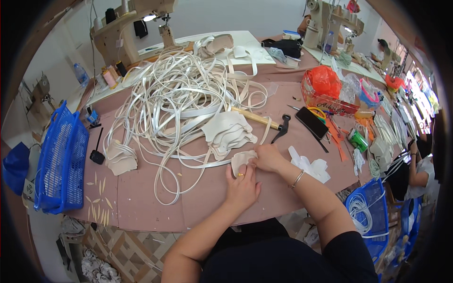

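A small beige leather-like piece (240, 161) is between my hands near the front of the table. My left hand (241, 186), with a ring on one finger, holds its lower edge with fingers closed. At its right edge my right hand (269, 158) pinches it; the fingertips are partly hidden. Just beyond lies a layered stack of similar beige pieces (230, 134). A hammer (257, 117) with a wooden handle and black head rests past the stack. White cut pieces (310, 165) lie beside my right wrist.
A big tangle of pale straps (179, 89) covers the table's middle. Another beige stack (121, 159), a blue basket (61, 160) and leaf-shaped slivers (101, 203) are at left. A phone (311, 123), a green can (357, 140) and a red-bagged box (325, 89) stand right. Sewing machines (122, 35) are behind.
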`<action>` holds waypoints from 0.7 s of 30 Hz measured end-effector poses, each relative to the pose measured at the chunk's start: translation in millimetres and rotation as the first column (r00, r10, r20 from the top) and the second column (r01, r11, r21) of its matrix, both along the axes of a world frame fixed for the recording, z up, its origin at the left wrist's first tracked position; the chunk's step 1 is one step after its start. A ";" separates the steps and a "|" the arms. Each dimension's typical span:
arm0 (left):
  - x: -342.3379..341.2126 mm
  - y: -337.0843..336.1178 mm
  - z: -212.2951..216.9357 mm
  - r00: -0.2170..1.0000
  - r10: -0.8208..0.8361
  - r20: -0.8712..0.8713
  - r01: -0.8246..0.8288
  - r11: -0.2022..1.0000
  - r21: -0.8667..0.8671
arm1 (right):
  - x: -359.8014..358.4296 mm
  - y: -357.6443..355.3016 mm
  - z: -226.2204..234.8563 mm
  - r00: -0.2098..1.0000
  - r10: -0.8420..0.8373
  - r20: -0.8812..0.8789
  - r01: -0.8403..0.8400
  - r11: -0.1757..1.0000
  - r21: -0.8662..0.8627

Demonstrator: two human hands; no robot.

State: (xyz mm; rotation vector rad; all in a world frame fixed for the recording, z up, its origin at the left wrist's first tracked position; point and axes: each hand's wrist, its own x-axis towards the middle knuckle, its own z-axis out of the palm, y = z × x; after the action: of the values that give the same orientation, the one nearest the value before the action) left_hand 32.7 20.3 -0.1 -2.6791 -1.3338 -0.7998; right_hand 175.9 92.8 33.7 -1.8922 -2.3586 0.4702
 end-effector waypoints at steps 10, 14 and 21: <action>6.5 -0.1 1.4 0.996 0.032 -0.081 -0.037 0.998 -0.060 | 20.0 -13.2 28.5 0.988 0.012 -0.156 -0.037 0.986 -0.160; 7.6 0.9 -1.0 0.995 0.033 -0.091 -0.036 0.999 -0.036 | 23.0 -10.3 7.7 0.999 0.044 0.001 -0.044 0.999 -0.018; 6.3 -2.4 -0.2 0.997 0.039 -0.073 -0.039 0.999 -0.003 | 14.8 9.3 9.1 0.985 0.103 0.142 -0.082 0.986 -0.148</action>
State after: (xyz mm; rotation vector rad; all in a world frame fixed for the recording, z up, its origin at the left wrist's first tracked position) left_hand 39.0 17.9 -0.4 -2.6494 -1.3682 -0.6884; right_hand 190.7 102.1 42.9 -1.9463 -2.5822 0.5355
